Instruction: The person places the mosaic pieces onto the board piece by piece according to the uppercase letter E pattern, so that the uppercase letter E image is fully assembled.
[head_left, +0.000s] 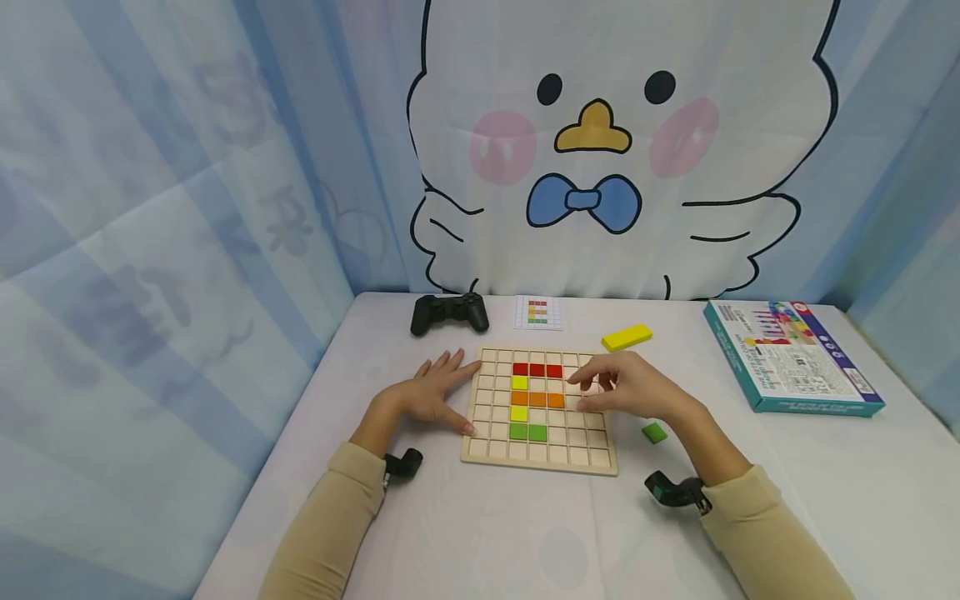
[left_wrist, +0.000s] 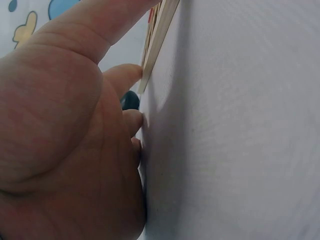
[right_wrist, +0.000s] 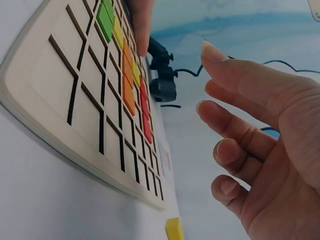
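A wooden grid board (head_left: 540,469) lies on the table with coloured square tiles in its cells. Three red tiles (head_left: 537,370) form the upper row, three orange tiles (head_left: 537,399) the middle one, and two green tiles (head_left: 528,432) the lowest. Single yellow tiles (head_left: 519,382) sit between these rows at the left. My left hand (head_left: 431,393) is spread flat, thumb and index finger at the board's left edge. Over the board's right side hovers my right hand (head_left: 633,385), its fingers loosely bent. The right wrist view shows nothing between thumb and fingertips (right_wrist: 212,52).
A loose green tile (head_left: 654,432) lies right of the board, below my right wrist. Behind the board are a yellow bar (head_left: 627,337), a printed pattern card (head_left: 537,313) and a black game controller (head_left: 450,314). A teal-sided box (head_left: 795,358) occupies the back right.
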